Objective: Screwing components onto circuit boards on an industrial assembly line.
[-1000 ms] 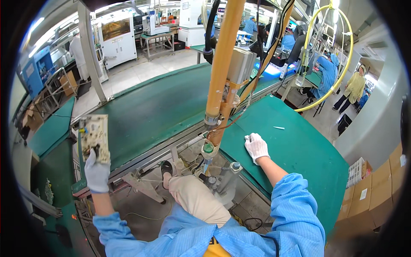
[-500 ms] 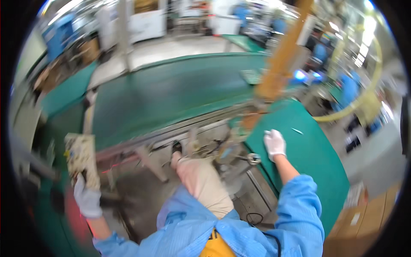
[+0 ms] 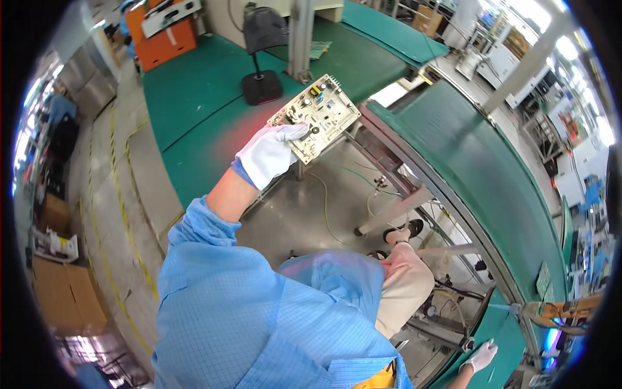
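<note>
Between the green bench [image 3: 172,117] and the conveyor belt [image 3: 473,149], we find the circuit board [image 3: 329,115] held up tilted, component side facing us. Our gloved left hand [image 3: 265,157] is clamped on its near corner, thumb on top, the other fingers mostly hidden. Our gloved right hand [image 3: 483,356] is at the green worktop [image 3: 508,337], lower right; we can't tell whether its fingers hold anything. For a good hold, we'd pinch nearer the bare edge, thumb off the tall parts, wrist level, far corner well clear of the metal post [image 3: 300,42] and black stand [image 3: 262,87].
</note>
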`<action>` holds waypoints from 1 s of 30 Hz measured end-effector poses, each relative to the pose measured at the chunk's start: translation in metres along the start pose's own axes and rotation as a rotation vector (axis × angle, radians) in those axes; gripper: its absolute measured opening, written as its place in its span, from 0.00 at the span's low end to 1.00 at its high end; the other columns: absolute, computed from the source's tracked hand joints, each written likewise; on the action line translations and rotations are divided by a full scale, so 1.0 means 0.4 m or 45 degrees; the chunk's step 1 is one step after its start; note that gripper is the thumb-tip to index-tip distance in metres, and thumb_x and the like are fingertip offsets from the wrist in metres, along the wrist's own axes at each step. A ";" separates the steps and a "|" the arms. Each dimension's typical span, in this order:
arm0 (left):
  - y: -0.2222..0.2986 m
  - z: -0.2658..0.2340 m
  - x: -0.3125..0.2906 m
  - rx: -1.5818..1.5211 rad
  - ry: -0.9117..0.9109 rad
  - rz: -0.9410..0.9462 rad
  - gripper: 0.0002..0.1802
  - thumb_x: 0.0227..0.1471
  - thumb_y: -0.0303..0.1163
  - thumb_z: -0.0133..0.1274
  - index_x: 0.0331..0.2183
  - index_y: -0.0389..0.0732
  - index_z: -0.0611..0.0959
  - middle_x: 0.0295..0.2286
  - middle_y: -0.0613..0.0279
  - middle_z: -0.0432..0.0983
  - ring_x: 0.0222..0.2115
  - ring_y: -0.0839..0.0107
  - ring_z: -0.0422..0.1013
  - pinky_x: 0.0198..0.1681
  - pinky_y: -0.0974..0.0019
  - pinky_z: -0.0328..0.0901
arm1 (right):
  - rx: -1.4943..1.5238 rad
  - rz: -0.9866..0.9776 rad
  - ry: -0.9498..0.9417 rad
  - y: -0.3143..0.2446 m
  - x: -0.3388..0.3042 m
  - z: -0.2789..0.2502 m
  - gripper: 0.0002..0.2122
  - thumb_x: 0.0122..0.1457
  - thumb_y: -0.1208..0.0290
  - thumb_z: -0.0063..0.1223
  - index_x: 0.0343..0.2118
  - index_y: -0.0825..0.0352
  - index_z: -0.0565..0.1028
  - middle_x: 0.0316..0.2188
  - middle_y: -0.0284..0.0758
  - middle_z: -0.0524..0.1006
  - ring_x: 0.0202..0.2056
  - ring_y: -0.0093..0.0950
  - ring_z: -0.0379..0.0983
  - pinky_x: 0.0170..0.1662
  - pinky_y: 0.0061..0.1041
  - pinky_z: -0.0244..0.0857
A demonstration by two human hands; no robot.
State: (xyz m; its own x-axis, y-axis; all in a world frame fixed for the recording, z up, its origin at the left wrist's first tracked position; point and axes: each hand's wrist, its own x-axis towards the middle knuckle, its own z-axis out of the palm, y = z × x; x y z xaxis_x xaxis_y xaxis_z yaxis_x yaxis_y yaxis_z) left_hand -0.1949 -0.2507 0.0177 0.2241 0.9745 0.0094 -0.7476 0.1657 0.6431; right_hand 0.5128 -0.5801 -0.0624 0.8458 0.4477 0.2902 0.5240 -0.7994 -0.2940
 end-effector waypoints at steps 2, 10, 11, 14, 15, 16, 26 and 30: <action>0.020 -0.010 -0.003 0.045 -0.041 0.079 0.22 0.54 0.23 0.52 0.51 0.27 0.71 0.46 0.48 0.74 0.46 0.60 0.73 0.51 0.59 0.68 | 0.005 0.025 -0.012 0.029 -0.002 -0.002 0.17 0.63 0.57 0.43 0.32 0.70 0.70 0.30 0.47 0.73 0.34 0.45 0.69 0.40 0.38 0.61; 0.073 -0.063 -0.036 -0.154 0.127 0.059 0.24 0.55 0.22 0.50 0.53 0.29 0.68 0.48 0.44 0.71 0.48 0.54 0.71 0.53 0.54 0.67 | -0.057 -0.008 0.050 0.076 0.027 0.013 0.17 0.63 0.56 0.42 0.35 0.69 0.72 0.32 0.44 0.74 0.35 0.43 0.70 0.42 0.38 0.61; 0.077 -0.068 -0.037 -0.153 0.130 0.062 0.24 0.55 0.22 0.50 0.53 0.29 0.68 0.48 0.44 0.71 0.48 0.54 0.71 0.53 0.54 0.67 | -0.051 -0.006 0.040 0.070 0.029 0.013 0.17 0.63 0.56 0.43 0.35 0.69 0.72 0.32 0.44 0.74 0.35 0.43 0.70 0.42 0.37 0.61; 0.082 -0.080 -0.034 -0.172 0.125 0.097 0.25 0.55 0.21 0.48 0.54 0.31 0.67 0.49 0.43 0.70 0.48 0.52 0.71 0.54 0.51 0.67 | -0.040 0.006 0.023 0.063 0.029 0.013 0.17 0.62 0.56 0.43 0.36 0.69 0.72 0.32 0.44 0.74 0.35 0.43 0.71 0.42 0.37 0.61; 0.082 -0.075 -0.033 -0.172 0.122 0.094 0.25 0.55 0.21 0.48 0.54 0.31 0.67 0.49 0.43 0.70 0.48 0.52 0.71 0.54 0.51 0.67 | -0.043 0.003 0.030 0.067 0.030 0.015 0.17 0.62 0.56 0.43 0.36 0.69 0.72 0.32 0.44 0.74 0.35 0.43 0.71 0.42 0.37 0.61; 0.082 -0.070 -0.030 -0.157 0.130 0.138 0.24 0.55 0.21 0.48 0.54 0.31 0.67 0.49 0.43 0.70 0.48 0.52 0.71 0.53 0.51 0.67 | -0.044 0.000 0.037 0.070 0.031 0.017 0.17 0.62 0.56 0.43 0.36 0.69 0.72 0.33 0.44 0.74 0.35 0.43 0.71 0.42 0.37 0.61; 0.112 -0.060 0.033 -0.157 0.376 0.457 0.17 0.55 0.22 0.50 0.48 0.38 0.73 0.46 0.47 0.72 0.47 0.51 0.71 0.49 0.47 0.68 | -0.048 0.047 0.037 0.070 0.017 0.003 0.16 0.62 0.57 0.43 0.36 0.69 0.72 0.33 0.45 0.75 0.36 0.44 0.71 0.42 0.37 0.62; 0.125 -0.054 0.038 -0.161 0.353 0.471 0.14 0.56 0.25 0.50 0.45 0.37 0.73 0.45 0.48 0.73 0.46 0.51 0.72 0.49 0.45 0.67 | -0.026 0.036 0.120 0.066 0.017 0.006 0.16 0.62 0.58 0.43 0.36 0.69 0.72 0.32 0.45 0.74 0.35 0.44 0.71 0.41 0.38 0.62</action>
State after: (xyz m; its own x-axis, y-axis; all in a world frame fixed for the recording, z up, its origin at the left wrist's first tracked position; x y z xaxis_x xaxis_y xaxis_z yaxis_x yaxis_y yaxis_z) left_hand -0.2423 -0.2241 0.0335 -0.2338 0.9723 0.0050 -0.8196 -0.1998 0.5369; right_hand 0.5327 -0.5971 -0.0705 0.8466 0.3860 0.3664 0.4970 -0.8196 -0.2849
